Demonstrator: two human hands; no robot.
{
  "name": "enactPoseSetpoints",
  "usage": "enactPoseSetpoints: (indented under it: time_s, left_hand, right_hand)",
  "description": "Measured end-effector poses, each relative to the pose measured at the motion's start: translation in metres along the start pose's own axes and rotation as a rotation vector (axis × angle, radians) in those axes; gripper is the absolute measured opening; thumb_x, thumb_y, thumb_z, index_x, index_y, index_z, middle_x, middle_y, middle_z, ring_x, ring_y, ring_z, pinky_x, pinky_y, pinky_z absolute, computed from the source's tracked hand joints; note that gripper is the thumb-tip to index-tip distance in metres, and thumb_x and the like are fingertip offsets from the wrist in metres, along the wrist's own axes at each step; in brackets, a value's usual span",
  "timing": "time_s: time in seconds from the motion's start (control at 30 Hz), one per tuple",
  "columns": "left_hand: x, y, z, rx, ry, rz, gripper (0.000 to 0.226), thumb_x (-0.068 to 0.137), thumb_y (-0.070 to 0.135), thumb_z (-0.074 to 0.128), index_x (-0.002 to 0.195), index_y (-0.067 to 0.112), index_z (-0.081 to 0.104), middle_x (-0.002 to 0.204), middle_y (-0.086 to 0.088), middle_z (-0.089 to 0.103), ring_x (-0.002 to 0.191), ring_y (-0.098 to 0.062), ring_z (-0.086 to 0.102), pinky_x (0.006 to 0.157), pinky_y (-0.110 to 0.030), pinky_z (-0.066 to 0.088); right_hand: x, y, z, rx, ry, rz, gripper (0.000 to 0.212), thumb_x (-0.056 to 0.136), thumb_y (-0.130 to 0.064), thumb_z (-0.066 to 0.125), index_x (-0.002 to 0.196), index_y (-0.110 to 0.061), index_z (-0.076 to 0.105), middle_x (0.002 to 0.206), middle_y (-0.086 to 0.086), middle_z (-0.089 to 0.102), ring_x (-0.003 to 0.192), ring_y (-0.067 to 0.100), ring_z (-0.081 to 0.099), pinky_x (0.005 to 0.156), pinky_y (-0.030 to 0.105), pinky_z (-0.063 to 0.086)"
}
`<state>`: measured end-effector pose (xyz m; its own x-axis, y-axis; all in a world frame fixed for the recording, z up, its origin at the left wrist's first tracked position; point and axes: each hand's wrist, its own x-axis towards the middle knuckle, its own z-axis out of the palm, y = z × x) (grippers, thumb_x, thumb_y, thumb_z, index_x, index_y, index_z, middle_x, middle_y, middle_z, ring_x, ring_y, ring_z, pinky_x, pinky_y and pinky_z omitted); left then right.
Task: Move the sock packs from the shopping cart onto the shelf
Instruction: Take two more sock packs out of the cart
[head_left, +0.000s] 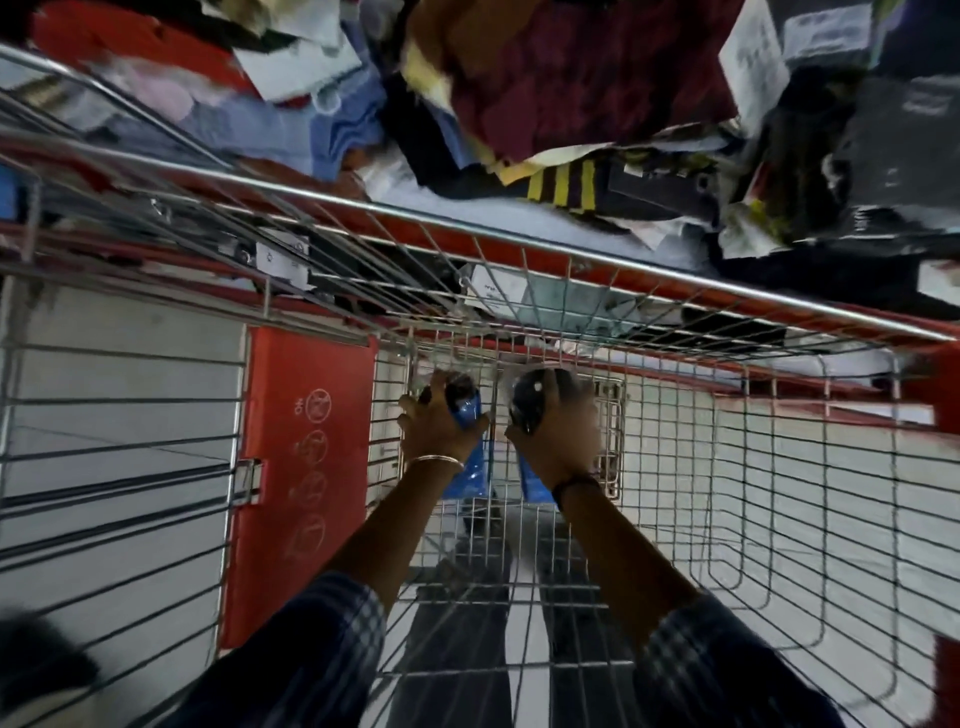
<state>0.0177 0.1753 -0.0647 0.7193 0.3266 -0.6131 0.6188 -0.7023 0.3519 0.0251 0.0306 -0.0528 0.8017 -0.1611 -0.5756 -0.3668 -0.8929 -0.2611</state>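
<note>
Both my arms reach down into the wire shopping cart (675, 467). My left hand (436, 431) grips a sock pack (470, 470) with a blue wrapper and dark socks. My right hand (558, 436) grips a second sock pack (530, 480), also blue with dark socks at its top. The two packs are side by side, low in the basket near its far end. The shelf (519, 218) lies beyond the cart's far rim, piled with mixed clothing and packs. The picture is motion-blurred.
A red child-seat flap (301, 467) with white pictograms hangs at the cart's left. The cart's chrome rim (623, 260) runs across between the basket and the shelf. Pale floor tiles (104, 415) show through the wire.
</note>
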Motion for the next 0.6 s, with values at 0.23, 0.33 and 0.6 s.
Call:
enactPoseSetpoints:
  time_s: [0.23, 0.33, 0.6]
  left_hand:
    - [0.000, 0.005, 0.003, 0.070, 0.027, 0.042, 0.083, 0.067, 0.045, 0.075, 0.136, 0.026, 0.032, 0.129, -0.022, 0.031, 0.112, -0.045, 0.041, 0.082, -0.053, 0.049]
    - [-0.003, 0.004, -0.001, 0.089, 0.043, 0.078, 0.080, 0.066, 0.045, 0.076, 0.132, 0.025, 0.036, 0.127, -0.021, 0.033, 0.110, -0.042, 0.043, 0.077, -0.050, 0.051]
    - [-0.051, 0.021, -0.039, 0.008, 0.136, 0.202, 0.076, 0.064, 0.042, 0.077, 0.129, 0.027, 0.040, 0.121, -0.018, 0.035, 0.104, -0.041, 0.047, 0.069, -0.046, 0.052]
  right_hand:
    - [-0.004, 0.004, 0.004, -0.175, 0.032, 0.029, 0.095, 0.068, -0.056, 0.070, 0.142, -0.022, 0.022, 0.145, 0.029, 0.021, 0.127, 0.045, 0.032, 0.102, 0.051, 0.033]
    - [0.000, 0.001, -0.001, -0.134, 0.043, 0.037, 0.084, 0.065, -0.046, 0.075, 0.131, -0.018, 0.032, 0.131, 0.025, 0.037, 0.117, 0.043, 0.042, 0.096, 0.049, 0.040]
    - [-0.047, 0.004, -0.040, 0.052, 0.132, -0.058, 0.081, 0.061, -0.043, 0.079, 0.125, -0.020, 0.036, 0.128, 0.022, 0.040, 0.106, 0.041, 0.053, 0.083, 0.053, 0.052]
